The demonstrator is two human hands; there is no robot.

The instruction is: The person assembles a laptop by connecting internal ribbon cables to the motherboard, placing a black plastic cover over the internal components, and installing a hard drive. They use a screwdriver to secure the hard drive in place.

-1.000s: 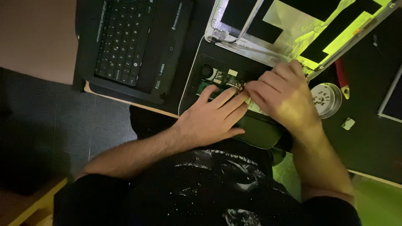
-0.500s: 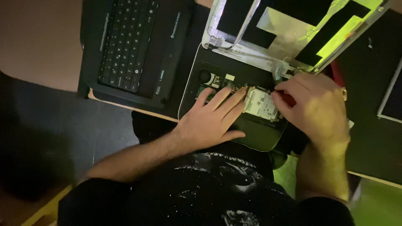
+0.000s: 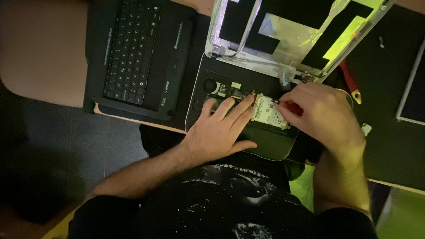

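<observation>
An opened black laptop base lies at the table's near edge, with its green circuit board and a silver hard drive exposed. My left hand rests flat on the base, its fingers spread over the board and touching the drive's left edge. My right hand is closed around a red-handled tool, whose tip sits at the drive's upper right corner. The tool's shaft is mostly hidden by my fingers.
A detached black keyboard panel lies to the left. The stripped lid frame with black and foil patches stands behind the base. A red tool and a screen panel lie right. A small white part sits near my right wrist.
My right hand has moved right, off my left hand, uncovering the hard drive, and now holds the red-handled tool at the drive's corner. My left hand has stayed on the base.
</observation>
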